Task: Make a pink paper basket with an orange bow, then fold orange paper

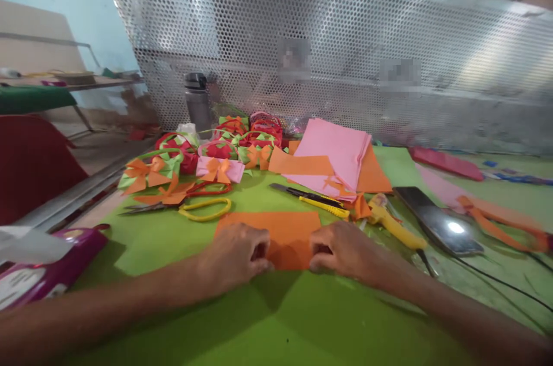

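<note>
An orange paper sheet lies flat on the green table cover in front of me. My left hand pinches its near left edge with curled fingers. My right hand pinches the near right edge the same way. The near part of the sheet is hidden between and under both hands.
Scissors with yellow handles, a yellow utility knife, a glue gun and a phone lie beyond the sheet. Pink and orange papers, several paper baskets and a bottle stand before a perforated metal panel.
</note>
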